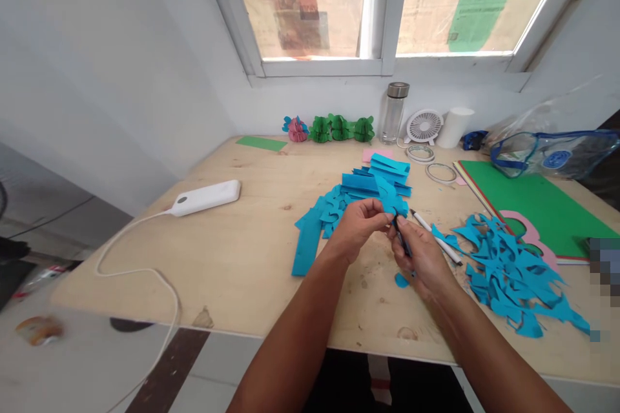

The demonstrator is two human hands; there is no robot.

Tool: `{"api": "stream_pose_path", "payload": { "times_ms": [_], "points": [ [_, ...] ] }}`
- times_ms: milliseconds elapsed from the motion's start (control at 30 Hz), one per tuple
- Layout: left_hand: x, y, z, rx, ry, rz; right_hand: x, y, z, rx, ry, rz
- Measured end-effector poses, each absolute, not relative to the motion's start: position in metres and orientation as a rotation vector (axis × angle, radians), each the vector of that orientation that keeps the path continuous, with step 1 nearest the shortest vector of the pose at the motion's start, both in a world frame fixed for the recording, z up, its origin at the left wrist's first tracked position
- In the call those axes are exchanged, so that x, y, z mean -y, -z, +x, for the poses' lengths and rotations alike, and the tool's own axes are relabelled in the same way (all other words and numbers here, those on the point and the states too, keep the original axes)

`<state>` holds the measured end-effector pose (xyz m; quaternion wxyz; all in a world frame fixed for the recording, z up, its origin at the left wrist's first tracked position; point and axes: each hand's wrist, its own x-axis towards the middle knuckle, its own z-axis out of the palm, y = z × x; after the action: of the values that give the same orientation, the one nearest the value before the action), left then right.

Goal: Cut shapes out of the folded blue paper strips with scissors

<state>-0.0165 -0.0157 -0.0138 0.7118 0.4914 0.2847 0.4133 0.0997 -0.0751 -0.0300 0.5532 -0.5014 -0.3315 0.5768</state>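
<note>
My left hand (361,222) pinches a piece of blue paper (387,193) above the middle of the table. Close against it, my right hand (419,251) is closed around a slim dark tool (403,240), possibly scissors; the fingers hide much of it. The tool's upper end meets the lower edge of the paper. Folded blue paper strips (358,184) and curved blue cutouts (332,206) lie beyond and left of my hands. A white pen (443,242) with black ends rests just right of them. Below is a small blue scrap (402,280).
Blue offcuts (508,271) are heaped at right, by a pink paper shape (526,226) and green sheets (542,200). Tape rolls (440,173), a small fan (424,126), a glass bottle (393,115) and paper ornaments (339,128) line the back. A white corded device (208,196) lies left.
</note>
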Motion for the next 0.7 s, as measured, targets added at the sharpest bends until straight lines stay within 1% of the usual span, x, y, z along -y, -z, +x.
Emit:
{"api": "stream_pose_path", "payload": {
  "times_ms": [333, 700],
  "points": [
    [0.0200, 0.0157, -0.0078, -0.655, -1.021, 0.866, 0.0742, 0.0325, 0.0987, 0.753, -1.341, -1.189],
    [0.0161, 0.0131, -0.0152, -0.774, -1.058, 1.060, 0.0736, 0.0264, 0.0983, 0.782, -1.335, -1.229]
  ]
}}
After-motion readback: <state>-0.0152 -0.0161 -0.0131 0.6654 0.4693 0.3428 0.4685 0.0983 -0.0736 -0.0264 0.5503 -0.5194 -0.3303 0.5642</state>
